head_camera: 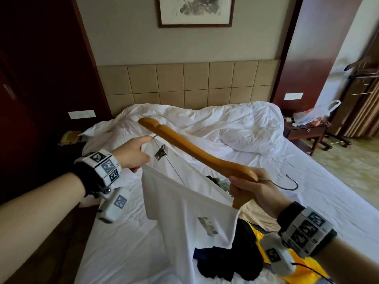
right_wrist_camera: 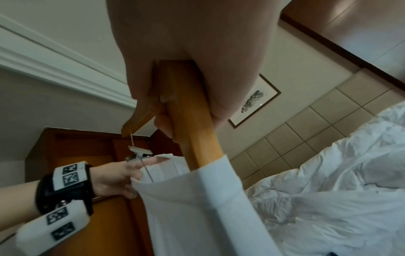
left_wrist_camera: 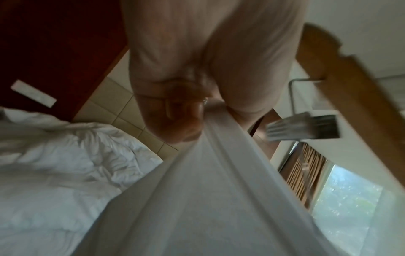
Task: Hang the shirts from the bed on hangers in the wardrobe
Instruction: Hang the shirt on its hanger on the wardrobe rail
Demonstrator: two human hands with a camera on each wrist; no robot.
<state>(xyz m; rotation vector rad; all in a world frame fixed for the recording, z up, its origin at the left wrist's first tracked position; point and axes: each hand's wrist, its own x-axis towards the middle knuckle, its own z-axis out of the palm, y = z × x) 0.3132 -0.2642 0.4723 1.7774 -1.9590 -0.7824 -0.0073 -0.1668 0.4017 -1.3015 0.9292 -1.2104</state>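
Head view: right hand grips the wooden hanger above the bed; left hand pinches the white shirt hem, one hanger end inside. Right wrist view alone shows the wardrobe.

hangers: one wooden hanger;
white shirts held: one;
hands: two;
framed pictures: one;
bedside tables: one

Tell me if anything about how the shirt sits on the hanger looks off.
Yes. The wooden hanger is only half in the white shirt: one arm is inside the fabric near the right hand, the other sticks out bare. The left hand holds the shirt's edge open beside a dangling metal clip.
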